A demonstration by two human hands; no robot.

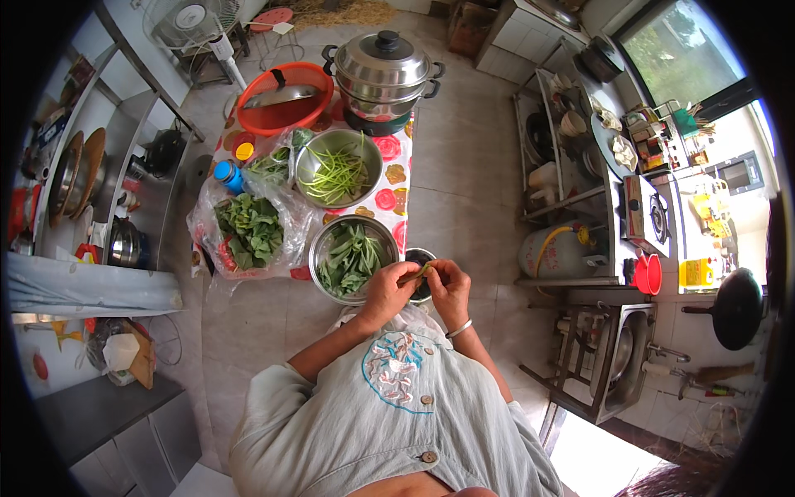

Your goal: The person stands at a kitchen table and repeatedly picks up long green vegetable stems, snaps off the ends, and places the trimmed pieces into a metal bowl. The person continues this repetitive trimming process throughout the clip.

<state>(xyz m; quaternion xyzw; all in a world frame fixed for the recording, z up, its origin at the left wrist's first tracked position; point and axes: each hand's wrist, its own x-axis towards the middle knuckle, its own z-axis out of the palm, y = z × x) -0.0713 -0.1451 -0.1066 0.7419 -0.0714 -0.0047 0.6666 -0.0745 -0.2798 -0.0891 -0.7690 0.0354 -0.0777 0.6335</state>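
Note:
My left hand (386, 293) and my right hand (450, 290) meet just past the table's near edge, fingertips pinched together on a small piece of green vegetable stem (426, 271). Most of that piece is hidden by the fingers. Under the hands is a round container (421, 253) with a dark inside, partly covered by them. To the left of the hands, a metal bowl (314, 263) holds loose green leaves (352, 260). Farther back, a second metal bowl (374, 187) contains thin green stems (334, 172). A clear plastic bag (291, 248) of leafy greens (248, 228) lies left of both bowls.
The table's patterned cloth (387, 200) also bears a blue-capped bottle (228, 176), an orange basin (269, 124) and a lidded steamer pot (379, 70). A fan (186, 25) stands behind. Shelves (137, 124) line the left; a gas cylinder (556, 250) and sink (623, 356) are right.

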